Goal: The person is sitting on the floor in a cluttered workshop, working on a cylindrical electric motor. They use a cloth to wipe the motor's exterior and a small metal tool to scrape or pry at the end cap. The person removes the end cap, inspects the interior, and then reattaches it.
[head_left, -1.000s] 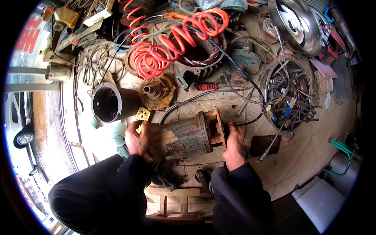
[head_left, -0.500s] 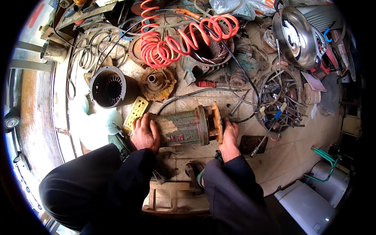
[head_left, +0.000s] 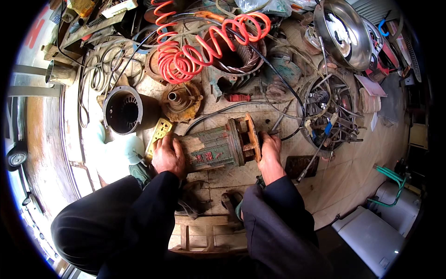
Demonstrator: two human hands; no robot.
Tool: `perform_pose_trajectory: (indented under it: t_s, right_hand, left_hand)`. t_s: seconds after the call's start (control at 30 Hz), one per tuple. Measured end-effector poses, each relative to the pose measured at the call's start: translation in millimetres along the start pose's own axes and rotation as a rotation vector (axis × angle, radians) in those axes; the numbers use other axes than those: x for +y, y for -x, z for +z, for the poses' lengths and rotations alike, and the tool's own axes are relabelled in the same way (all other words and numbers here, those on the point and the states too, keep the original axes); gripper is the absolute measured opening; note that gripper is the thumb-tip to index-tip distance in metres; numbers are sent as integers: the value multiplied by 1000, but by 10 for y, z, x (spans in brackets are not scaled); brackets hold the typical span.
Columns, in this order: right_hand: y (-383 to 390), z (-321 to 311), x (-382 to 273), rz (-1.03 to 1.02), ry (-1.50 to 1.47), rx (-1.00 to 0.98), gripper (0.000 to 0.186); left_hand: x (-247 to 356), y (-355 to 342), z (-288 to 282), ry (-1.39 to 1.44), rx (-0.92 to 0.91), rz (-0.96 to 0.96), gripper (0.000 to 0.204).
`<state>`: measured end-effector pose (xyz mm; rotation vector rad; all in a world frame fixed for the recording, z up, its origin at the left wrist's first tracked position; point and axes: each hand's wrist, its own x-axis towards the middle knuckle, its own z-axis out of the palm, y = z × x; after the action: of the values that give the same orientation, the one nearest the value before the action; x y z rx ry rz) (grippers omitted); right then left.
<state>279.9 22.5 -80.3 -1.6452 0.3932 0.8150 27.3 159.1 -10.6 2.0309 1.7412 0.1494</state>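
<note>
Between my hands lies a worn green motor housing (head_left: 209,151), cylindrical and ribbed, with flaking paint and a rusty flange (head_left: 252,138) at its right end. My left hand (head_left: 168,156) is closed round the left end, covering it. At the other end, my right hand (head_left: 271,156) grips the rusty flange from the right; some of its fingertips are hidden. A yellow power strip (head_left: 158,136) lies just beyond my left hand. Behind the housing are a dark hollow stator cylinder (head_left: 124,110) and a rusty round end cover (head_left: 181,101).
A coiled red air hose (head_left: 179,65) hangs over a larger motor casing (head_left: 232,58). At the right stands a round tub of tools (head_left: 327,114), with a steel bowl (head_left: 346,35) beyond it. Black cable (head_left: 209,114) crosses the floor, and a white round-bodied object (head_left: 123,151) sits at left.
The housing has turned slightly, its flanged right end swinging a little away from me. Both hands keep their hold. The whole view has also shifted slightly.
</note>
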Motion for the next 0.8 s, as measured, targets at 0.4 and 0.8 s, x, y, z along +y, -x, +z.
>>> perform_pose_trajectory:
  t_s: [0.4,0.8]
  right_hand:
    - [158,115,-205,24,13,-42,23]
    - [120,114,-115,-8,-16,-2,20]
  left_hand:
    - [-102,-105,51,-9,-46,5,40]
    - [-96,-110,67,-28,-63,-13,40]
